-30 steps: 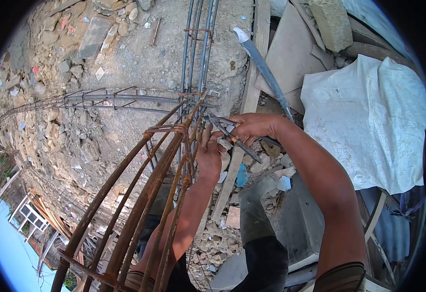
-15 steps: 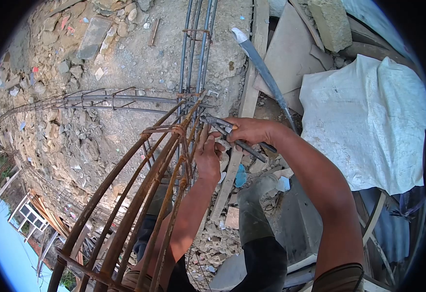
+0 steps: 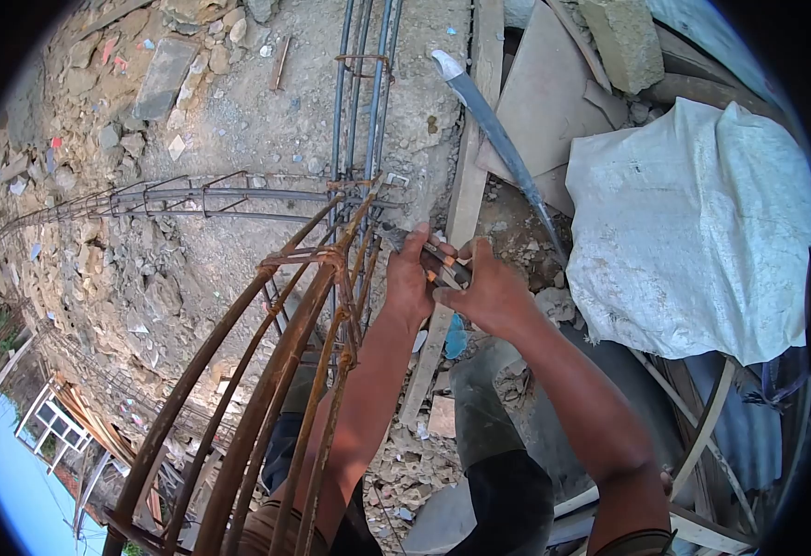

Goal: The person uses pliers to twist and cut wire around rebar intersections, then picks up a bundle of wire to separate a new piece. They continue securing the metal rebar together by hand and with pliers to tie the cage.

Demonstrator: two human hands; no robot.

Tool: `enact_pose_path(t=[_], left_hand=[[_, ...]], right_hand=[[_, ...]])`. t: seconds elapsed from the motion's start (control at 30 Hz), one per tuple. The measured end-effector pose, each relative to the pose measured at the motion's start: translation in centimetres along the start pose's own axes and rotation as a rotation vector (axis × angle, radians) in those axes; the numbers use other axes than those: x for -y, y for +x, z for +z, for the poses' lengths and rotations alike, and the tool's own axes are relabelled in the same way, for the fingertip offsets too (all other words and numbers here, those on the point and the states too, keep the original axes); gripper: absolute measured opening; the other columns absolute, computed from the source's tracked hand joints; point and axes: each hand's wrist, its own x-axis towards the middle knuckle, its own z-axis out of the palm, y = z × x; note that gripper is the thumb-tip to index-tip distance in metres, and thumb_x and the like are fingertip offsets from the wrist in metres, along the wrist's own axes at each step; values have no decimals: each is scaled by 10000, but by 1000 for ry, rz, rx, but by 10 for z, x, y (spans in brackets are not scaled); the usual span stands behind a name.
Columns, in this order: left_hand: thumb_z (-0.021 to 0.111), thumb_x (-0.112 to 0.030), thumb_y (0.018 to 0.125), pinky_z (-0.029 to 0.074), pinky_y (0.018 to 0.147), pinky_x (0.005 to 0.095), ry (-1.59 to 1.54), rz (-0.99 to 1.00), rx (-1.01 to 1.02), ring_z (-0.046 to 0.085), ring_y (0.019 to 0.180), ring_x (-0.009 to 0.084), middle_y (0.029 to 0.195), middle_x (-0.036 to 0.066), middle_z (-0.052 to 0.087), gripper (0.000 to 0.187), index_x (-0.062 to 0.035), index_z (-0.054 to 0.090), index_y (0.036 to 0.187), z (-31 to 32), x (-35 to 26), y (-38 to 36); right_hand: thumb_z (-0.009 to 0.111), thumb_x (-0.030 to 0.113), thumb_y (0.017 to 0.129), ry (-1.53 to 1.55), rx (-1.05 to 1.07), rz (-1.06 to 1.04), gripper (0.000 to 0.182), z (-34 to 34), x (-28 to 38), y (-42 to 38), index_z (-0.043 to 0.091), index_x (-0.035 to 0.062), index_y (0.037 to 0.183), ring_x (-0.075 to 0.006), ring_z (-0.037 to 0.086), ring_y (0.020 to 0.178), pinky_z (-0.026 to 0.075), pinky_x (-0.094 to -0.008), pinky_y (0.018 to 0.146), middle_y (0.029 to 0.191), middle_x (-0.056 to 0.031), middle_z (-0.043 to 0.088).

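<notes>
A rusty rebar cage (image 3: 280, 352) rises from the lower left toward the middle, bound by stirrups near its top. My left hand (image 3: 409, 278) sits right beside the cage's upper bars, its fingers closed over the jaw end of the pliers (image 3: 429, 255). My right hand (image 3: 489, 292) is just to the right and grips the pliers' handles. The two hands touch each other around the tool. Whether tie wire lies in the jaws is hidden by my fingers.
Grey rebar runs (image 3: 359, 93) lie on the rubble-strewn concrete below, with another cage (image 3: 192, 196) running left. A grey pipe (image 3: 494, 130), a wooden plank (image 3: 466, 185) and a white sack (image 3: 702, 222) lie at right. A long drop shows at lower left.
My right hand has pulled in toward the left hand and turned, bringing the pliers' handles down between both hands. The left hand has risen slightly and closed over the tool.
</notes>
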Motion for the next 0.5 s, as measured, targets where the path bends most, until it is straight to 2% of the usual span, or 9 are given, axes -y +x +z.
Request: enact_pose_path(t=[0.07,0.1,0.2,0.23,0.3,0.33,0.37,0.47,0.5], left_hand=[[712,-362,917,519,675,352,-111,-7,58,630,740,199,754,75,635,286,-110,580,889,-9,6,4],[720,-368,908,527,674,366,-228,-14,124,638,754,214,745,78,636,294,-120,570,860,-10,10,7],[756,-407,869,533,710,389,-210,-18,195,650,799,233,763,94,646,340,-125,569,843,-19,6,8],[767,-422,856,533,724,383,-199,-39,222,652,811,231,765,95,646,359,-120,573,848,-22,9,8],[775,-425,851,527,709,365,-191,20,202,646,815,226,761,92,644,368,-110,584,840,-16,10,8],[774,-421,853,527,703,371,-22,78,28,645,807,226,765,89,645,368,-105,587,832,-3,11,3],[773,-418,855,526,697,376,146,140,-138,643,800,225,770,86,647,368,-100,590,825,8,8,0],[744,-371,888,516,741,409,-10,12,5,622,745,218,760,75,629,321,-105,585,807,-7,11,11],[732,-358,901,513,759,415,-148,5,113,613,725,214,742,70,618,308,-109,582,797,-11,10,11]], right_hand=[[774,288,824,480,362,341,600,-24,-14,4,476,-37,1232,-277,700,840,566,-378,775,1102,-226,651],[774,288,824,476,358,334,600,-21,-20,4,476,-37,1232,-277,700,840,566,-378,775,1102,-226,651],[727,250,860,1439,895,466,516,7,-40,1,510,-41,1226,-308,699,825,558,-441,777,1035,-196,664],[727,250,860,1445,896,468,516,9,-39,-4,510,-41,1226,-308,699,825,558,-441,777,1035,-196,664],[725,220,856,260,420,105,583,14,-27,-7,471,-22,1322,-317,707,820,575,-454,731,955,-172,657],[746,228,827,-126,228,15,735,27,-32,-7,371,-6,1414,-308,696,884,573,-447,741,1009,-197,615],[746,228,827,-129,221,19,735,34,-37,-15,371,-6,1414,-308,696,884,573,-447,741,1009,-197,615],[768,260,823,-251,-52,-47,799,24,-16,-32,316,8,1431,-311,685,967,568,-453,739,1113,-199,581],[774,271,820,113,-230,45,755,14,-16,-34,364,19,1402,-293,686,926,568,-427,744,1134,-186,575]])
